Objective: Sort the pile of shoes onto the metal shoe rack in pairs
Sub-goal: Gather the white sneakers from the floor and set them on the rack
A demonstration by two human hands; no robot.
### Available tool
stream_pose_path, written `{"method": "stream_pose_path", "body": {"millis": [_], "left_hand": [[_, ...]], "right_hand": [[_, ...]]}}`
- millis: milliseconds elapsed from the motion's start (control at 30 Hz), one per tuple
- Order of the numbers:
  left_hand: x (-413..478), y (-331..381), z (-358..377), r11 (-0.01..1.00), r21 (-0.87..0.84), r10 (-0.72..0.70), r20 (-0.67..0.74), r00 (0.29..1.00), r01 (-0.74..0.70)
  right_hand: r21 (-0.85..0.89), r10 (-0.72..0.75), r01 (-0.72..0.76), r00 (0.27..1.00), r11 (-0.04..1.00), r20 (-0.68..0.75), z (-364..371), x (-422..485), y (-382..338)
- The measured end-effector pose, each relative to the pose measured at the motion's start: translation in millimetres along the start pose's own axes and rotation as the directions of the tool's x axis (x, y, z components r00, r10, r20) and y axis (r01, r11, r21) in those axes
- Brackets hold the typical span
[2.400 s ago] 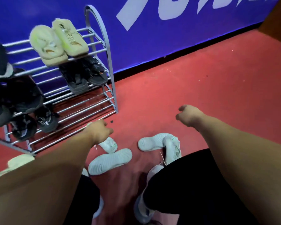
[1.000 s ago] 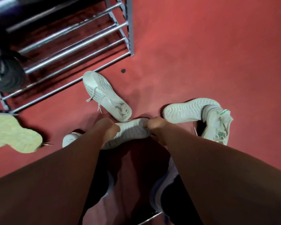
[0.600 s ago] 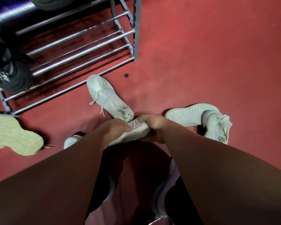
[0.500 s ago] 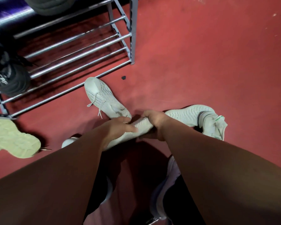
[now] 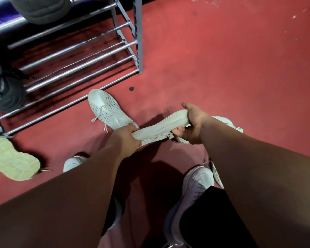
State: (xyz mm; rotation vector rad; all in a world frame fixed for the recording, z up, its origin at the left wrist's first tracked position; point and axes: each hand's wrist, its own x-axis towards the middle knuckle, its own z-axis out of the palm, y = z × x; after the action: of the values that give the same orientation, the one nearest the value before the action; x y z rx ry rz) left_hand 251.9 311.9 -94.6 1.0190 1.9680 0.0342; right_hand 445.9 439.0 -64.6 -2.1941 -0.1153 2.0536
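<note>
1. Both hands hold one white sneaker (image 5: 161, 129), sole side up. It seems lifted just off the red floor (image 5: 222, 68).
2. The left hand (image 5: 127, 138) has its fingers curled tight round one end. The right hand (image 5: 193, 124) wraps the other end, thumb on top.
3. This shoe is not on the metal shoe rack (image 5: 139, 51) yet. The rack stands at 10 o'clock from the hands.
4. Some work looks done. A black shoe (image 5: 7, 93) sits on a low shelf at 9 o'clock. A dark grey shoe (image 5: 39, 9) sits higher up at 11 o'clock.
5. More is left. A white knit sneaker (image 5: 107, 111) lies on the floor at 11 o'clock, just beside the left hand. I think it is the mate. A pale yellow shoe (image 5: 11, 161) lies sole up at 8 o'clock.
6. Another white shoe (image 5: 227, 122) at 3 o'clock is mostly hidden behind the right hand.
7. A thin bit of sole (image 5: 216, 174) shows by the right arm at 5 o'clock. The rest is covered.
8. A white toe (image 5: 72, 162) peeks out by the left arm. I cannot tell if a foot is in it.
9. The rack is cut off at the top and left, so the pairs cannot be counted.
</note>
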Motion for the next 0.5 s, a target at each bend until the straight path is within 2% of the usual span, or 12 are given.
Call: {"method": "stream_pose_path", "body": {"millis": [100,167,233,333,400,467,500], "left_hand": [[-1,-2,3,0.994,-0.107,-0.007,0.023,1.0,0.009],[-2,1,7,0.989,-0.146,-0.004,0.032,0.999,0.009],[-2,8,8,0.965,-0.252,-0.061,0.049,0.997,0.072],[2,21,10,0.908,-0.392,-0.127,0.081,0.989,0.149],[6,29,12,0.876,-0.441,-0.148,0.142,0.979,0.196],[8,39,17,0.851,-0.473,-0.153,0.193,0.969,0.228],[9,42,21,0.845,-0.479,-0.148,0.217,0.965,0.237]], "right_hand": [[0.055,-0.061,0.058,0.996,0.997,0.066,3,10,2],[-0.015,-0.11,0.111,0.99,0.994,0.084,1,12,2],[-0.103,-0.164,0.168,0.985,0.98,0.046,-9,13,-1],[-0.198,-0.305,0.283,0.948,0.938,-0.09,-43,17,-8],[-0.44,-0.448,0.329,0.872,0.835,-0.197,-80,20,-11],[-0.7,-0.579,0.251,0.766,0.669,-0.279,-120,24,-12],[-0.769,-0.618,0.194,0.723,0.61,-0.308,-137,24,-12]]}}
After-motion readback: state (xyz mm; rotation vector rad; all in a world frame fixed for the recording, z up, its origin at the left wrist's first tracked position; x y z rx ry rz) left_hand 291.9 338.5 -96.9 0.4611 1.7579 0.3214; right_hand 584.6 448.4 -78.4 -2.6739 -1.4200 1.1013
